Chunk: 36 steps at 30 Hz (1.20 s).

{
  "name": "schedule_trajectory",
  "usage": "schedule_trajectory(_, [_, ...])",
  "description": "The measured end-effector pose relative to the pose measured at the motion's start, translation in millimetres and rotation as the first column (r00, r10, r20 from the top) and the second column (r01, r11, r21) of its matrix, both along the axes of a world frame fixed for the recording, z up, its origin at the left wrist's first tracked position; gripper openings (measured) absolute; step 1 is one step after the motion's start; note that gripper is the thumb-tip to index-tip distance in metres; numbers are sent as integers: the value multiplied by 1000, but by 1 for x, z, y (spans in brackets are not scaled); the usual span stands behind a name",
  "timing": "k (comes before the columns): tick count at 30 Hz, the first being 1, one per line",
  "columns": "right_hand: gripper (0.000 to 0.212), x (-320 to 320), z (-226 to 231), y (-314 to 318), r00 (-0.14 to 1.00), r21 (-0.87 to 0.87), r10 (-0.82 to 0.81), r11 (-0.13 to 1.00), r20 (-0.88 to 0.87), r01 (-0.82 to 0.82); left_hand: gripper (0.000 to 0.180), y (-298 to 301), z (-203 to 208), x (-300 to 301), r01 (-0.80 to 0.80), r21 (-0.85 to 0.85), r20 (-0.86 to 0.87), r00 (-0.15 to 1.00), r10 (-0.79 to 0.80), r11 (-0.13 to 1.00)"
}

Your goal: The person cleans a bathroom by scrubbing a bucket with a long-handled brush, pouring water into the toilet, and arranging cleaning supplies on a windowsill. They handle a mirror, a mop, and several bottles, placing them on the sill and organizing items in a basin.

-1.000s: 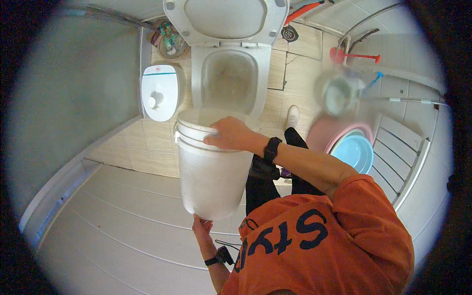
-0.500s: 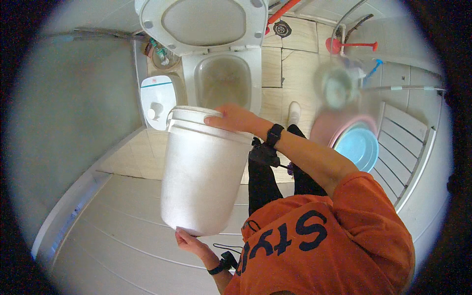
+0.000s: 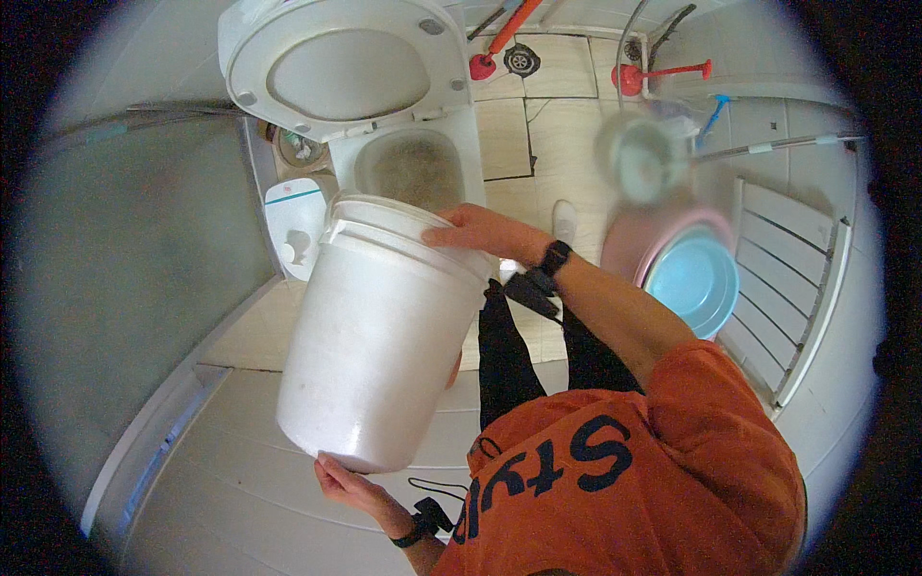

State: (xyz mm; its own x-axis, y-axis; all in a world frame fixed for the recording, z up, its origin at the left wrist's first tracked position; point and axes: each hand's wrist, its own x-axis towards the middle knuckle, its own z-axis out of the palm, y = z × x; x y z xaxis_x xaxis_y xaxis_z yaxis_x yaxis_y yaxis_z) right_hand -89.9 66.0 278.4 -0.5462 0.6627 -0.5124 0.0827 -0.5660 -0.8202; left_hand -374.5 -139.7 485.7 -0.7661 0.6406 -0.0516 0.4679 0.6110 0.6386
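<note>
1. Fingers of the right hand hold the white bucket by its rim, left hand grips the bottom edge.
2. Bucket's tilted, mouth end toward the toilet bowl.
3. White bin just left of that, blue basin way off right.

A bucket is tilted toward the toilet, right hand on its rim, left hand at its base; a blue basin sits near the floor's right edge.
</note>
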Motion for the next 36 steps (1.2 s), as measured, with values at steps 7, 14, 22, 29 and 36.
schedule_trajectory(7, [44,142,83,-51,986,-153,98,985,134,-77,30,-5,-67,5,177,-182,292,949,-118,967])
schedule_trajectory(14, [25,231,156,-97,867,-77,-170,970,469,231,30,-5,-159,72,630,-116,528,694,-489,768])
schedule_trajectory(22, [33,269,90,-96,713,162,-122,987,690,13,31,-93,-264,53,834,-454,549,540,-638,316])
schedule_trajectory(29, [47,239,-99,-66,585,327,-161,926,795,-190,44,-144,-275,63,741,-497,640,665,-385,452])
schedule_trajectory(36, [26,222,-212,-17,483,370,-169,857,859,-359,38,-189,-292,54,480,-601,682,725,97,639])
